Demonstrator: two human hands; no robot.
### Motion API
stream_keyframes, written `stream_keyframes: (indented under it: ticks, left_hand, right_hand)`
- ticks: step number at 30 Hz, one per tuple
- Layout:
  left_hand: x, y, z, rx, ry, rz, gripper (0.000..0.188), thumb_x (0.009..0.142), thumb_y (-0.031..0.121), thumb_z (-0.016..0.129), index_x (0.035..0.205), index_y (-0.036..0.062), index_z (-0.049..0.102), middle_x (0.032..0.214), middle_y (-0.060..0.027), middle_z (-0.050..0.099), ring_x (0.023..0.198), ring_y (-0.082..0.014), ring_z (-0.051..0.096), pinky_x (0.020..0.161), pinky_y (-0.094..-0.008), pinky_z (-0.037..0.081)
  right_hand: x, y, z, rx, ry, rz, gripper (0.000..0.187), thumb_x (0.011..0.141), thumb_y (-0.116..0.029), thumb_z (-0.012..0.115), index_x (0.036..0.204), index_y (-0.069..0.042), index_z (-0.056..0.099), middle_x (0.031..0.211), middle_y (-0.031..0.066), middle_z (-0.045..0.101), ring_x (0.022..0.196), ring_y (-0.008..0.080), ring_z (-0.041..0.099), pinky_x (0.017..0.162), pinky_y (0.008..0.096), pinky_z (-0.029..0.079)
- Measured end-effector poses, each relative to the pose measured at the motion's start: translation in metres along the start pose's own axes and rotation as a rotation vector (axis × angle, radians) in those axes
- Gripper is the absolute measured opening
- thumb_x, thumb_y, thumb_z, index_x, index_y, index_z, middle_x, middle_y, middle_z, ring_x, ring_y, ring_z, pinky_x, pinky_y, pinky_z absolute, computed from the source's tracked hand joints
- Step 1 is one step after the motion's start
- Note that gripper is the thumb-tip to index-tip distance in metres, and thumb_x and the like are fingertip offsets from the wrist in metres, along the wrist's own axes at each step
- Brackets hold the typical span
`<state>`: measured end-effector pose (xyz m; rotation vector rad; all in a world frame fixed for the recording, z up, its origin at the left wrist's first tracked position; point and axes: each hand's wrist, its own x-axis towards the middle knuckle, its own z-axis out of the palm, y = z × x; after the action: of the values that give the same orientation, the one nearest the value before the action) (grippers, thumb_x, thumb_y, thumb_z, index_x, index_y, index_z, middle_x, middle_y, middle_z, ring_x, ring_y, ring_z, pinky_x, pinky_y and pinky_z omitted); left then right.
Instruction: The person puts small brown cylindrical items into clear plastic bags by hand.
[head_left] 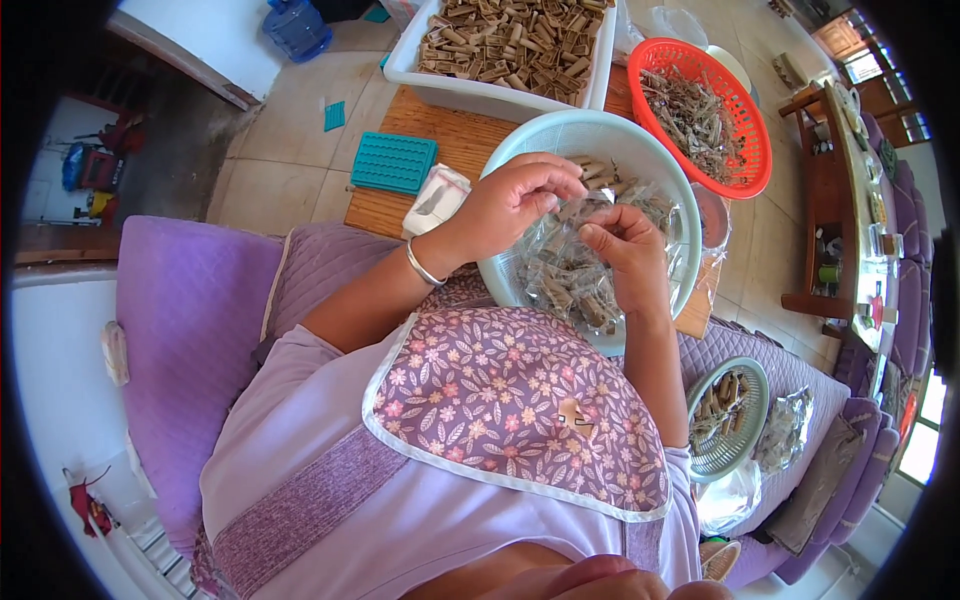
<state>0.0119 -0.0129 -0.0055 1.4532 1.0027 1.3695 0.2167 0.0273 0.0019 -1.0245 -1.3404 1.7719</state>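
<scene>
Over a pale green basin point(497, 150) both my hands hover close together. My left hand point(525, 198), with a silver bangle at its wrist, has its fingers curled and the thumb drawn in; whatever they hold is too small to make out. My right hand point(632, 255) pinches thumb against fingertips at the edge of a clear plastic packet point(575, 212). Below, the basin contains several crinkly clear packets point(560, 280) with brown curled pieces inside. Loose tan pieces point(600, 172) lie toward its far side.
A white tub point(500, 98) of brown pieces stands beyond the basin. Right of it is a red colander point(755, 165) of dry scraps. A teal ridged tray point(393, 162) and a white box point(437, 200) sit left. A green basket point(755, 440) rests on the purple seat at right.
</scene>
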Motion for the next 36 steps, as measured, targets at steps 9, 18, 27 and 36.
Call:
stream_keyframes:
  ticks: [9, 18, 27, 36]
  left_hand:
    - [0.007, -0.006, -0.008, 0.129, -0.245, 0.067, 0.018, 0.089, -0.004, 0.059, 0.103, 0.0055, 0.066, 0.124, -0.009, 0.055, 0.105, -0.016, 0.059, 0.089, -0.028, 0.049]
    - [0.015, -0.001, -0.013, 0.119, -0.383, 0.077, 0.01, 0.089, 0.005, 0.064, 0.098, 0.0077, 0.066, 0.121, -0.0086, 0.056, 0.108, -0.019, 0.058, 0.093, -0.0323, 0.046]
    - [0.007, 0.004, -0.011, 0.247, -0.395, 0.034, 0.012, 0.085, 0.017, 0.07, 0.092, 0.0092, 0.065, 0.12, -0.0098, 0.058, 0.112, -0.024, 0.055, 0.097, -0.0366, 0.043]
    - [0.007, 0.002, -0.005, 0.178, -0.371, -0.011, 0.02, 0.084, 0.016, 0.072, 0.099, 0.0052, 0.065, 0.115, -0.0086, 0.06, 0.108, -0.0196, 0.057, 0.093, -0.0336, 0.045]
  right_hand:
    - [0.003, 0.005, -0.004, 0.034, -0.171, 0.133, 0.021, 0.078, -0.001, 0.075, 0.094, -0.003, 0.062, 0.085, 0.0003, 0.064, 0.076, 0.0077, 0.058, 0.069, 0.0212, 0.045]
    - [0.009, 0.005, -0.005, 0.035, -0.245, 0.151, 0.023, 0.077, 0.0, 0.075, 0.095, -0.003, 0.061, 0.083, 0.0007, 0.063, 0.074, 0.0082, 0.058, 0.067, 0.0223, 0.046]
    - [0.007, 0.016, -0.015, 0.161, -0.204, 0.091, 0.014, 0.081, -0.006, 0.074, 0.09, -0.005, 0.063, 0.078, -0.0006, 0.061, 0.064, 0.007, 0.052, 0.058, 0.0214, 0.042]
    - [0.002, 0.015, -0.014, 0.107, -0.08, 0.039, 0.009, 0.083, -0.003, 0.071, 0.087, -0.003, 0.063, 0.072, 0.0002, 0.06, 0.06, 0.0073, 0.051, 0.055, 0.0215, 0.041]
